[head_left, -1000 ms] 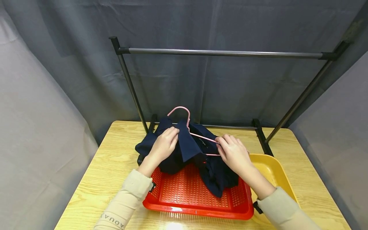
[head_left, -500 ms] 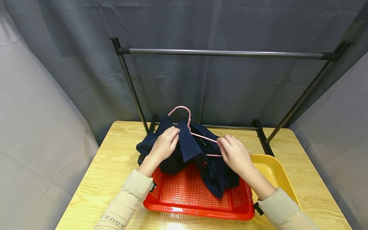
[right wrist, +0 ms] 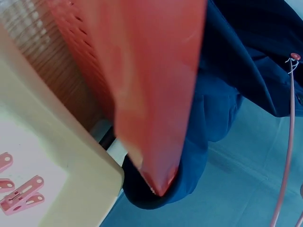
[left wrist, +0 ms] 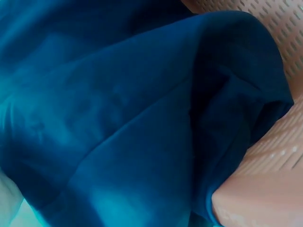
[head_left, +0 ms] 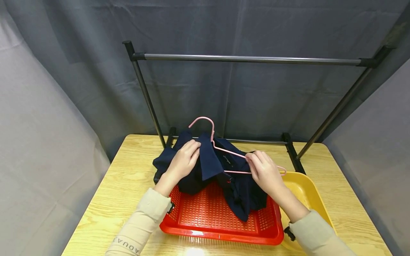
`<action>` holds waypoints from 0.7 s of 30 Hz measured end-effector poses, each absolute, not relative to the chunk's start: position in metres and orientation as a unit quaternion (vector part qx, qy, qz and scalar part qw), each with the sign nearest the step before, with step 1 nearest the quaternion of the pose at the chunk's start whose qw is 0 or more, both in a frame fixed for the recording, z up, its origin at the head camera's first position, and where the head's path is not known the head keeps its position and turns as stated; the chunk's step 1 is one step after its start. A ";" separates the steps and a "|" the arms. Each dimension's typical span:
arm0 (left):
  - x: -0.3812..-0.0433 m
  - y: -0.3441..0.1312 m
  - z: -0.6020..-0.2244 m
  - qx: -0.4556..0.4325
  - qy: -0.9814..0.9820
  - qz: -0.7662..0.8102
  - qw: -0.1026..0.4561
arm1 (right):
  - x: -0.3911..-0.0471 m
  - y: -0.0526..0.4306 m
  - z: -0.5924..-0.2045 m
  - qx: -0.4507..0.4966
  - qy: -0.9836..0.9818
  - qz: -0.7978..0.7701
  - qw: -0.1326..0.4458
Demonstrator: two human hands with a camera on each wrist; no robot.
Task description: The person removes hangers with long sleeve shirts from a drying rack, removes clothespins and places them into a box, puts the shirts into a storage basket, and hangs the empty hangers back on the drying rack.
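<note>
A navy collared garment (head_left: pixel 209 161) lies bunched over the back of a red perforated basket (head_left: pixel 221 237). My left hand (head_left: pixel 184 159) holds its cloth beside the collar. A pink hanger (head_left: pixel 231 152) stands partly in the neck opening, its hook upright above the collar. My right hand (head_left: pixel 265 173) pinches the hanger's upper arm; the hanger's right end pokes out past the fingers. The left part of the hanger is hidden by the collar. Cloth (left wrist: pixel 128 109) fills the left wrist view. In the right wrist view, a red button (right wrist: pixel 295 56) shows on the garment near the hanger bar.
A yellow tray (head_left: pixel 304 192) sits to the right, overlapped by the red basket. Several pink clothes pegs (right wrist: pixel 22 196) lie in it. Behind stands a rack with a metal bar (head_left: pixel 243 59) on dark legs. Grey curtains surround the wooden table (head_left: pixel 105 199).
My right hand has shifted slightly right with the hanger. Its hook has moved right too, and more of the hanger's right end shows. My left hand stays on the garment.
</note>
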State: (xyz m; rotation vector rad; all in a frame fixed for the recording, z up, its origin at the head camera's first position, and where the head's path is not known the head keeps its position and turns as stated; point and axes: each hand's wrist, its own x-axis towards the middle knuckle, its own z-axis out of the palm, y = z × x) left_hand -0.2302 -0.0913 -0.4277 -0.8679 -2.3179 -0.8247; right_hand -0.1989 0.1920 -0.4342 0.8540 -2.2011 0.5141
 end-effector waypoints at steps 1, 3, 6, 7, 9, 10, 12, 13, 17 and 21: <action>-0.230 -0.091 -0.428 -0.322 -0.856 -0.306 0.265 | -0.199 0.193 -0.435 0.330 -0.852 0.200 0.355; -0.231 -0.091 -0.427 -0.326 -0.852 -0.309 0.269 | -0.199 0.195 -0.435 0.327 -0.851 0.199 0.358; -0.232 -0.090 -0.427 -0.333 -0.844 -0.314 0.280 | -0.198 0.197 -0.434 0.324 -0.850 0.200 0.364; -0.232 -0.089 -0.427 -0.333 -0.842 -0.316 0.285 | -0.198 0.198 -0.434 0.322 -0.850 0.200 0.365; -0.233 -0.090 -0.427 -0.332 -0.836 -0.322 0.296 | -0.197 0.201 -0.434 0.317 -0.850 0.201 0.369; -0.233 -0.090 -0.427 -0.331 -0.833 -0.325 0.301 | -0.196 0.202 -0.434 0.314 -0.850 0.200 0.372; -0.234 -0.091 -0.427 -0.329 -0.829 -0.328 0.311 | -0.195 0.205 -0.433 0.307 -0.851 0.201 0.375; -0.234 -0.091 -0.427 -0.328 -0.828 -0.329 0.314 | -0.194 0.207 -0.433 0.304 -0.851 0.202 0.378; -0.235 -0.092 -0.427 -0.324 -0.827 -0.332 0.316 | -0.193 0.214 -0.432 0.298 -0.848 0.204 0.387; -0.236 -0.092 -0.428 -0.316 -0.829 -0.338 0.314 | -0.192 0.219 -0.431 0.293 -0.841 0.207 0.405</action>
